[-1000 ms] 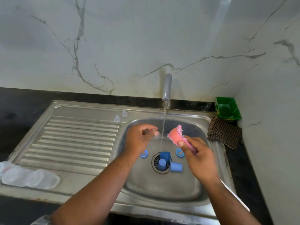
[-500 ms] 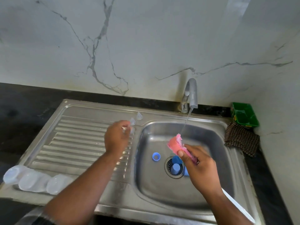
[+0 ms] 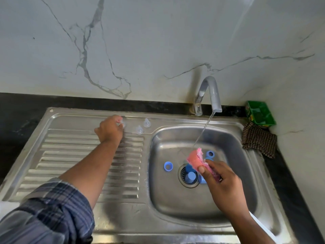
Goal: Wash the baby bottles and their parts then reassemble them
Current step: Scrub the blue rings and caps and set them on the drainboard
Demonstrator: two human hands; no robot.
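2 teats [image 3: 139,129] beside left hand [image 3: 110,128], ribbed drainboard [image 3: 70,155] free, caps [image 3: 191,176] crowd drain [image 3: 183,175]

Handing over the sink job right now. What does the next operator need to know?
Left hand: fingertips at a clear teat on the drainboard; grip unclear.
Right hand: holds the sponge over the basin, by the stream from the tap.
Two more teats stand on the drainboard.
Two rings and the caps lie in the basin.
Done, apparently: teats. Left: rings, caps, reassembly. Bottles not in view.
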